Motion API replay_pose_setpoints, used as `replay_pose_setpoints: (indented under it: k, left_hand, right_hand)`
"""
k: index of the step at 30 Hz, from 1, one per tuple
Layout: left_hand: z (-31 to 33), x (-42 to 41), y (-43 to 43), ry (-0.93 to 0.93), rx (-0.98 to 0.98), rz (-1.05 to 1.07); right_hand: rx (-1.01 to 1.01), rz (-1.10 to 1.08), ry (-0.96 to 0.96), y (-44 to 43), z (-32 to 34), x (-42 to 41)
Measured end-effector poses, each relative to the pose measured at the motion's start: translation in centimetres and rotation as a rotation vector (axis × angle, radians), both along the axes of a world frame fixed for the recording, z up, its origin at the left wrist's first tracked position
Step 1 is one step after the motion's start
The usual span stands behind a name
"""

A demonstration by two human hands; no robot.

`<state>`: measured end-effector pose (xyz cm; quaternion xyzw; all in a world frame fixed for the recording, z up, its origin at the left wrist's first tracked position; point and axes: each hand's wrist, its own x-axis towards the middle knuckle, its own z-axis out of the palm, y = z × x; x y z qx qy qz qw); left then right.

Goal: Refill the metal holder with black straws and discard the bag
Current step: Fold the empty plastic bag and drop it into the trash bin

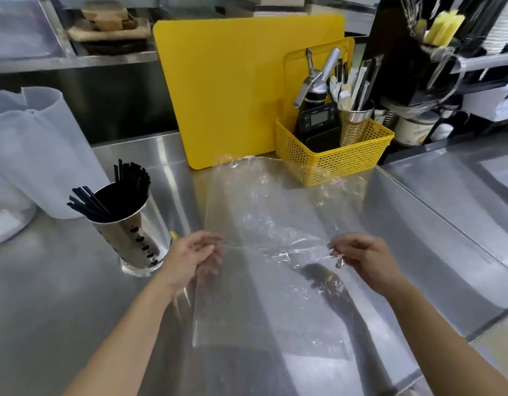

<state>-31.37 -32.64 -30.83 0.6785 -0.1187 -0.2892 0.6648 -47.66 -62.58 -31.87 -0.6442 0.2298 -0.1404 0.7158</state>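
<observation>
A clear plastic bag is stretched flat above the steel counter, with nothing visible inside it. My left hand pinches its left edge and my right hand pinches its right edge. To the left of my left hand stands the perforated metal holder, upright, with black straws leaning out of its top toward the left and back.
A large yellow cutting board leans against the back wall. A yellow basket with a scale, a whipper and utensils stands just behind the bag. Translucent plastic jugs sit at the left. A counter seam runs along the right.
</observation>
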Motion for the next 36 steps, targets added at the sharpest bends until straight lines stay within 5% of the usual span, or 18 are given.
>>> replay_pose_setpoints:
  k: [7,13,20,30,36]
  left_hand:
    - [-0.5,-0.4,-0.1,-0.063,0.089,0.195]
    - [-0.9,-0.9,0.8,0.21,0.051,0.158]
    - [-0.4,-1.6,0.4,0.047,0.158,0.169]
    - [3.5,-1.6,-1.5,-0.144,0.026,-0.094]
    - [5.0,0.5,0.2,-0.228,0.006,0.09]
  right_hand:
    - [-0.166,0.103,0.108,0.0,0.7,0.0]
    - [-0.294,0.172,0.162,0.5,0.7,-0.5]
    - [-0.596,0.155,0.125,0.9,2.0,0.0]
    - [-0.402,0.715,0.334,5.4,5.3,3.5]
    - [-0.253,0.478,0.086,5.7,5.2,4.1]
